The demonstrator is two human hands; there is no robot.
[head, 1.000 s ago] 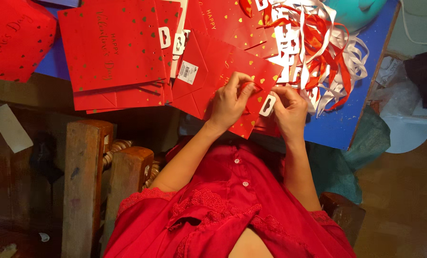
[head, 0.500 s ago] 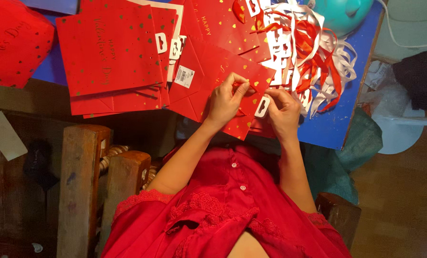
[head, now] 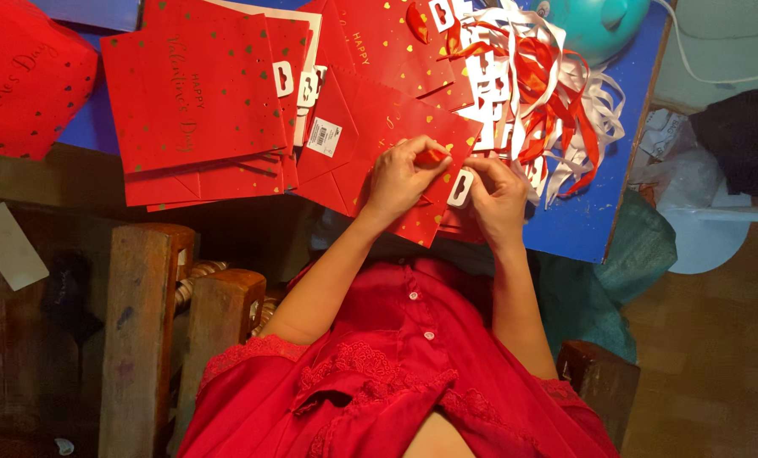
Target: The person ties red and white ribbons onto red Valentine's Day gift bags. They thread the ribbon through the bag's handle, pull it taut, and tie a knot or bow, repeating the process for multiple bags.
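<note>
Head view: left hand (head: 406,176) and right hand (head: 496,197), fingers pinched on a white tag (head: 461,187) between them, over a red bag (head: 396,144) on the counter (head: 578,222).

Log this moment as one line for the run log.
left hand: pinching red ribbon | right hand: holding white paper tag | under hands: flat red paper gift bag | surface: blue table

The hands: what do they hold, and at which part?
The left hand pinches a red ribbon at its end, over the red bag. The right hand holds a white tag by its edge.
</note>
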